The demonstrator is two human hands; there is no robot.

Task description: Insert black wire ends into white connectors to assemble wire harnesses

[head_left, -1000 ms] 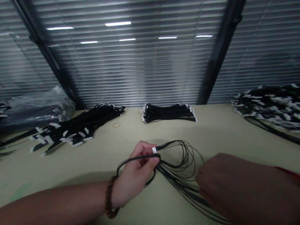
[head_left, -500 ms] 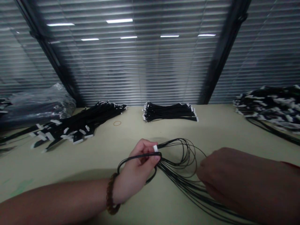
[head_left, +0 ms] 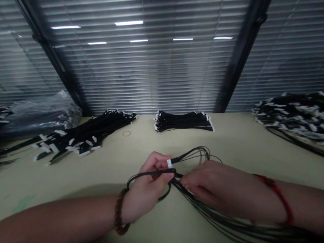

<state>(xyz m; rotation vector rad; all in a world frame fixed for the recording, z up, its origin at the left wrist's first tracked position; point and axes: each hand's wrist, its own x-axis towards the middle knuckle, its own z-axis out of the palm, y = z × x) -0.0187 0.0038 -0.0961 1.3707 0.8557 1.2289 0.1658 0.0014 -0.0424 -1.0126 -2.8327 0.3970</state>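
A bundle of thin black cables [head_left: 212, 216] runs from the middle of the table to the lower right. My left hand [head_left: 152, 184] pinches it near a white connector [head_left: 169, 164], and a cable loop [head_left: 144, 174] passes over the fingers and wrist. Beyond the connector, thin wires arc to the right. Close beside the left fingertips, my right hand [head_left: 210, 182] is closed on the same bundle, palm down, its fingertips partly hidden beneath the hand.
A black cable pile with white connectors [head_left: 86, 135] lies at the back left by a clear plastic bag [head_left: 48, 111]. A neat bundle [head_left: 182, 120] sits at the back middle, a large heap [head_left: 293, 114] at the right. A rubber band [head_left: 127, 133] lies on the table [head_left: 111, 162].
My right hand has moved left along the cables, up close to my left hand. The wire arc beyond the connector looks narrower. My left hand has shifted only slightly.
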